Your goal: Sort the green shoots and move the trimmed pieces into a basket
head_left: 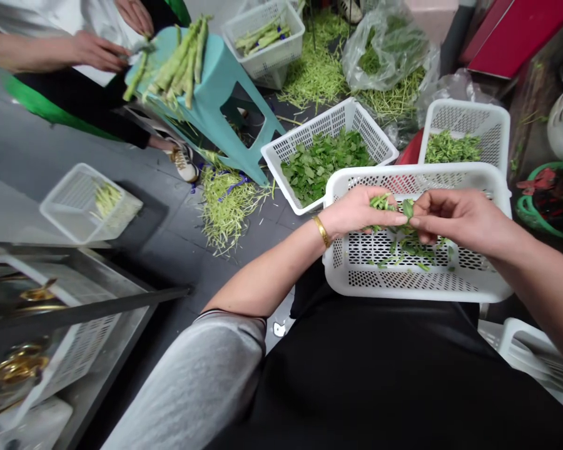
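Over a white plastic basket (pixel 417 292) in front of me, my left hand (pixel 361 211) is closed round a small bunch of leafy greens (pixel 381 202). My right hand (pixel 455 215) pinches a green leaf (pixel 408 209) at the bunch's edge, thumb against fingers, close to the left thumb. Loose green sprigs (pixel 415 249) lie on the slotted bottom of the basket below both hands. Behind it, a second white basket (pixel 279 156) holds a heap of picked green leaves (pixel 326 159). A smaller white basket (pixel 466 109) contains more greens (pixel 451 147).
A co-worker's hand (pixel 98 51) works at a turquoise stool (pixel 216 75) bearing green stalks (pixel 182 59). Peelings (pixel 223 203) litter the floor. A white bin (pixel 65 206) stands left, near a metal shelf (pixel 122 319). A plastic bag (pixel 380 47) and a green basket (pixel 528 219) are rightward.
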`<state>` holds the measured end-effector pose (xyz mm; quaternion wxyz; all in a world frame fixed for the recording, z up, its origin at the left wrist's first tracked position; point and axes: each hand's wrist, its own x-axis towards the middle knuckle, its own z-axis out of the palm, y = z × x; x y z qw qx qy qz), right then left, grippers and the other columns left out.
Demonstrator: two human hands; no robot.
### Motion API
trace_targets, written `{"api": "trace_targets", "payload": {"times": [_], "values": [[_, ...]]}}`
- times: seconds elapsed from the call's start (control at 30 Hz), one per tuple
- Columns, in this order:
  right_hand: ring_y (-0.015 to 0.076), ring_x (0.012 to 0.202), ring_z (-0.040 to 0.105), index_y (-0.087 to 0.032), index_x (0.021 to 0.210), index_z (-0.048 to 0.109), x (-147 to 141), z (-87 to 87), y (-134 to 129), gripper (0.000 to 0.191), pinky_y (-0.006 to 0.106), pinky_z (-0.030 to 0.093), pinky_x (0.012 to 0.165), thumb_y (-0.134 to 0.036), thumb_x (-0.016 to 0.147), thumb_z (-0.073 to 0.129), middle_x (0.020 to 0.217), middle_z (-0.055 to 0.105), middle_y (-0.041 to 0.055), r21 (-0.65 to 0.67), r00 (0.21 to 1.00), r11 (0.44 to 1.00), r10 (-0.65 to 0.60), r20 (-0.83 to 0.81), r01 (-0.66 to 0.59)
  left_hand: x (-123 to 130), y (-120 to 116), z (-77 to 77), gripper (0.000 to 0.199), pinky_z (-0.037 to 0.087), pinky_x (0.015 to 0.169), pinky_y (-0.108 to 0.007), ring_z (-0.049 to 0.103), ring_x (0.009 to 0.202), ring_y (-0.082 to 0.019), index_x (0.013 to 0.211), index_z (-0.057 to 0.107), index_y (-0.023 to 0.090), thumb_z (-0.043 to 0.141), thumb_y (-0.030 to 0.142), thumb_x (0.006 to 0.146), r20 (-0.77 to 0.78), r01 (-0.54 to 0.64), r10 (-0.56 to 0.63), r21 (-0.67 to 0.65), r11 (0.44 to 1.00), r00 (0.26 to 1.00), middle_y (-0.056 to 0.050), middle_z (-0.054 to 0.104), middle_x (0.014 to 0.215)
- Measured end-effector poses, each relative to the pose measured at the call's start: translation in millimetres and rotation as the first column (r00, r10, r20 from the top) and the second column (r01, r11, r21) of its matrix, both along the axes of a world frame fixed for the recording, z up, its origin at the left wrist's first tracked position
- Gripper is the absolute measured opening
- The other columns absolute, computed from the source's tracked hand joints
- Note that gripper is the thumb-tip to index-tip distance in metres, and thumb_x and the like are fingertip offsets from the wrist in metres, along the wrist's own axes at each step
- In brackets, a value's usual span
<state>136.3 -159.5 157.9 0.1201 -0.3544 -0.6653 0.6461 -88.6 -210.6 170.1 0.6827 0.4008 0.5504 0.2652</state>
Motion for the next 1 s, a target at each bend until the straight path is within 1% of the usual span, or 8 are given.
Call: {"api": "trace_targets", "payload": {"times": [0.13, 0.27, 0.3, 0.37, 0.47, 0.6, 0.8, 1.0], "values": [[0.0118, 0.053, 0.06, -0.022, 0.081, 0.063, -14.2, 0.0, -10.0, 0.05, 0.027, 0.051, 0.053, -0.059, 0.078, 0.096, 0.062, 0.066, -0.0031, 0.029, 0.976, 0.981, -0.19, -0.108, 0.194, 0.0, -2.3, -0.4, 0.026, 0.04, 0.053, -0.02, 0.05, 0.056, -0.005, 0.083, 0.068, 0.016, 0.094, 0.015, 0.08, 0.01, 0.043, -0.044, 0.053, 0.998, 0.999, 0.007, 0.061, 0.065], [0.0133, 0.052, 0.059, -0.024, 0.086, 0.062, -2.2, -10.4, 4.8, 0.045, 0.031, 0.052, 0.054, -0.053, 0.076, 0.095, 0.068, 0.065, -0.0034, 0.09, 0.894, 0.898, -0.412, -0.176, 0.431, 1.4, -3.0, 2.0, 0.026, 0.039, 0.051, -0.017, 0.053, 0.056, -0.003, 0.08, 0.068, 0.015, 0.094, 0.009, 0.081, -0.009, -0.019, 0.019, 0.013, 1.0, 1.0, 0.007, 0.062, 0.065], [0.0147, 0.053, 0.06, -0.024, 0.089, 0.063, 5.4, -14.4, 9.4, 0.043, 0.032, 0.051, 0.055, -0.055, 0.08, 0.092, 0.068, 0.065, -0.0028, 0.115, 0.929, 0.925, -0.348, -0.124, 0.362, 1.7, -2.7, 2.1, 0.028, 0.037, 0.05, -0.017, 0.054, 0.056, -0.003, 0.08, 0.067, 0.015, 0.094, 0.008, 0.081, -0.002, -0.055, 0.055, -0.011, 0.998, 0.998, 0.006, 0.063, 0.065], [0.0182, 0.054, 0.061, -0.023, 0.095, 0.069, 22.4, -22.7, 13.8, 0.038, 0.034, 0.049, 0.057, -0.057, 0.089, 0.083, 0.064, 0.064, -0.0014, 0.217, 0.992, 0.975, -0.066, 0.111, 0.041, 1.6, -1.5, 1.3, 0.03, 0.034, 0.047, -0.016, 0.053, 0.053, -0.002, 0.08, 0.065, 0.015, 0.093, 0.007, 0.082, 0.021, -0.113, 0.114, -0.05, 0.992, 0.993, 0.007, 0.064, 0.064], [0.0225, 0.057, 0.063, -0.023, 0.095, 0.074, 42.5, -32.1, 0.3, 0.03, 0.034, 0.042, 0.059, -0.052, 0.1, 0.073, 0.065, 0.066, 0.0019, 0.357, 0.827, 0.835, 0.189, 0.529, -0.419, -0.5, 1.3, 0.3, 0.029, 0.029, 0.043, -0.016, 0.048, 0.045, -0.001, 0.084, 0.065, 0.017, 0.093, 0.012, 0.085, 0.055, -0.117, 0.123, -0.092, 0.989, 0.991, 0.007, 0.064, 0.06], [0.0255, 0.075, 0.075, -0.023, 0.102, 0.077, 49.9, -37.3, -41.6, 0.025, 0.033, 0.046, 0.066, -0.04, 0.111, 0.061, 0.087, 0.079, 0.0062, 0.343, 0.737, 0.719, 0.341, 0.583, -0.604, -1.6, 14.4, 12.0, 0.031, 0.022, 0.04, -0.017, 0.043, 0.04, 0.0, 0.087, 0.065, 0.017, 0.095, 0.021, 0.087, 0.082, -0.09, 0.101, -0.124, 0.988, 0.991, 0.006, 0.064, 0.058], [0.0294, 0.093, 0.081, -0.019, 0.108, 0.077, 42.0, -31.5, -62.0, 0.021, 0.035, 0.05, 0.073, -0.03, 0.112, 0.06, 0.105, 0.082, 0.0102, 0.339, 0.741, 0.718, 0.36, 0.566, -0.608, 33.8, 94.8, 37.7, 0.033, 0.019, 0.04, -0.017, 0.047, 0.04, -0.001, 0.088, 0.064, 0.017, 0.096, 0.025, 0.088, 0.008, -0.029, 0.029, 0.015, 0.999, 1.0, 0.005, 0.066, 0.063], [0.0279, 0.094, 0.08, -0.018, 0.11, 0.077, 40.9, -30.1, -53.9, 0.017, 0.033, 0.042, 0.066, -0.029, 0.112, 0.064, 0.109, 0.083, 0.0109, 0.427, 0.769, 0.687, 0.31, 0.559, -0.588, 110.3, 212.6, 2.1, 0.034, 0.032, 0.043, -0.017, 0.054, 0.048, -0.004, 0.09, 0.064, 0.016, 0.097, 0.026, 0.087, -0.263, -0.005, 0.014, 0.034, 0.999, 0.965, 0.006, 0.062, 0.065]]}}
